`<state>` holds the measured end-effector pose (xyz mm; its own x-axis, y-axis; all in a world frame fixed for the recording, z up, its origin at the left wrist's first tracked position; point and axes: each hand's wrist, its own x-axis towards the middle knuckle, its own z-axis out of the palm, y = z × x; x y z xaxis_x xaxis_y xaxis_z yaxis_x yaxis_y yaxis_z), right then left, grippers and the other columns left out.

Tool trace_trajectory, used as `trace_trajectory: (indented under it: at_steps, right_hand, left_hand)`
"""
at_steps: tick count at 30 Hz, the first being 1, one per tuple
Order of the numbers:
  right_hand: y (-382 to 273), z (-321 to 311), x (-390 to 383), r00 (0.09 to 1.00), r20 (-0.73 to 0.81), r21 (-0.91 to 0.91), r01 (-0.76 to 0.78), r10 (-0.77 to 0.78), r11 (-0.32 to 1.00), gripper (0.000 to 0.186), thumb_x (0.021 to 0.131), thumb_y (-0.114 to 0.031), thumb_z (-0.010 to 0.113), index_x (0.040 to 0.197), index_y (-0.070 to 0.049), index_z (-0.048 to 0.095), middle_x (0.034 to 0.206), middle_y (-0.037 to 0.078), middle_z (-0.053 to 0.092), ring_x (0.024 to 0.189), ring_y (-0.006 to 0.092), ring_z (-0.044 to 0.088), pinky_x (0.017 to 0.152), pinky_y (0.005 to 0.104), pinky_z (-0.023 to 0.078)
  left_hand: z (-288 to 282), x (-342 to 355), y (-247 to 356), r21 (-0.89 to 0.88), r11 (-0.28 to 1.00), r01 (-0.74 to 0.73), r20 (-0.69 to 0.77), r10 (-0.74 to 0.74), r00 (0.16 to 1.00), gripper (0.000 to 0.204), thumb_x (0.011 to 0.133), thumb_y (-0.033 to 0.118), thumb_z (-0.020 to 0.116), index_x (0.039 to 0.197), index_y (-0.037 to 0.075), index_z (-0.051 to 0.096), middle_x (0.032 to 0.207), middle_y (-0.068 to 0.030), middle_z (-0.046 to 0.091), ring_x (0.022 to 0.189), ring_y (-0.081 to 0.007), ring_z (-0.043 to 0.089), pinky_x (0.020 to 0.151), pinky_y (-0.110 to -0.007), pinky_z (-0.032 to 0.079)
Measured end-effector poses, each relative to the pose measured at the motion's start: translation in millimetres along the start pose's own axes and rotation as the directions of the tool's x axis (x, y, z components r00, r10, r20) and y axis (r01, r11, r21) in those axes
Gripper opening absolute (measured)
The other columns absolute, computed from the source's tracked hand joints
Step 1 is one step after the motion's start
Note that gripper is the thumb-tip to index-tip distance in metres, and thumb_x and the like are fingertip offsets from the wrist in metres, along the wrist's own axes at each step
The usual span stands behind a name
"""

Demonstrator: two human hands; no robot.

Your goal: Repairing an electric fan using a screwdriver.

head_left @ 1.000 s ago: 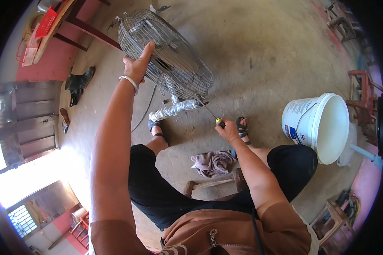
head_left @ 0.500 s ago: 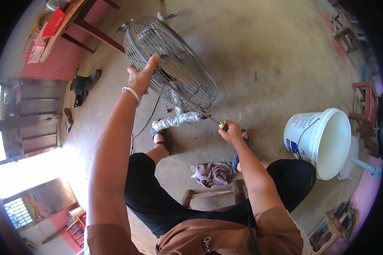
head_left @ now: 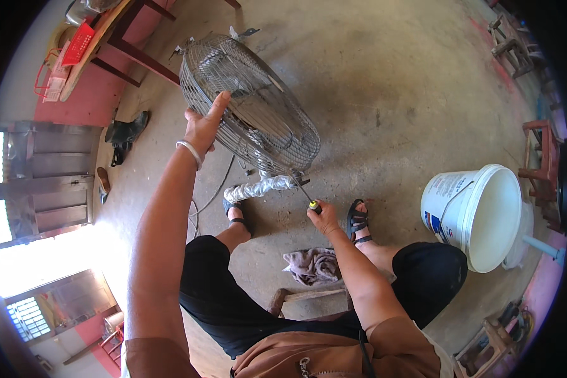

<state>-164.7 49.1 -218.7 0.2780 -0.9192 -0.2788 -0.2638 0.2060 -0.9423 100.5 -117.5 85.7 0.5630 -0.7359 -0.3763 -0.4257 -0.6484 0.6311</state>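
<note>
A large wire fan cage (head_left: 299, 129) leans tilted over the floor in front of me. My left hand (head_left: 203, 129) grips the cage's near left rim, thumb on top and fingers around the wires. Below it stretches a fan stand (head_left: 261, 188) wrapped in shiny silvery material, beside my left foot. My right hand (head_left: 323, 218) is closed around a screwdriver (head_left: 314, 205) with a black and yellow handle. The screwdriver's thin shaft points up and left to the cage's lower edge, near the end of the wrapped stand. Whether its tip sits in a screw is too small to tell.
A white bucket (head_left: 444, 200) stands to my right. A crumpled grey cloth (head_left: 313, 266) lies on the floor before the wooden stool (head_left: 309, 295) beneath me. A cable (head_left: 222, 183) trails left of the stand. Boots (head_left: 127, 129) and a wooden table (head_left: 123, 38) are at the far left.
My right hand and the screwdriver have moved left and slightly down, with the shaft now steeper. My left hand and the fan cage have shifted slightly left.
</note>
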Motion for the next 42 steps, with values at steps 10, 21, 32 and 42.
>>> trace_trajectory:
  at_steps: [10, 21, 32, 42]
  right_hand:
    - [-7, 7, 9, 0.997, -0.072, -0.058, 0.006, -0.01, 0.998, 0.028, 0.072, -0.025, 0.07, 0.087, -0.005, 0.059, 0.073, 0.02, 0.063, 0.069, 0.0418, 0.061, 0.061, 0.0441, 0.048]
    - [-6, -21, 0, 0.985, -0.115, -0.321, 0.083, -0.126, 0.943, 0.034, 0.072, -0.03, 0.073, 0.093, -0.004, 0.064, 0.081, 0.022, 0.066, 0.079, 0.0428, 0.063, 0.069, 0.0478, 0.052]
    - [-10, -37, 10, 0.996, -0.086, -0.424, -0.014, -0.025, 0.906, 0.035, 0.073, -0.035, 0.071, 0.095, -0.007, 0.065, 0.085, 0.02, 0.067, 0.082, 0.041, 0.064, 0.069, 0.0469, 0.052]
    - [-19, -18, 3, 0.981, -0.167, -0.299, -0.142, 0.095, 0.944, 0.027, 0.076, -0.031, 0.07, 0.085, -0.006, 0.064, 0.078, 0.021, 0.066, 0.079, 0.0428, 0.063, 0.066, 0.0485, 0.051]
  left_hand:
    - [0, 3, 0, 0.015, 1.0, -0.003, -0.019, 0.003, 1.0, 0.124, 0.063, 0.083, 0.062, 0.127, -0.016, 0.023, 0.091, -0.0165, 0.059, 0.062, -0.0171, 0.059, 0.037, -0.025, 0.039]
    - [2, 2, 0, 0.007, 1.0, -0.015, -0.031, 0.015, 0.999, 0.121, 0.062, 0.084, 0.061, 0.123, -0.014, 0.026, 0.091, -0.0159, 0.059, 0.062, -0.017, 0.06, 0.037, -0.025, 0.039]
    - [5, 1, 0, 0.008, 1.0, -0.006, -0.034, 0.006, 0.999, 0.122, 0.062, 0.083, 0.062, 0.127, -0.013, 0.024, 0.097, -0.0181, 0.06, 0.074, -0.0208, 0.063, 0.04, -0.026, 0.042]
    - [4, 7, 3, 0.007, 1.0, 0.006, -0.045, -0.006, 0.999, 0.119, 0.063, 0.082, 0.062, 0.126, -0.012, 0.026, 0.101, -0.0188, 0.06, 0.083, -0.0233, 0.063, 0.046, -0.03, 0.046]
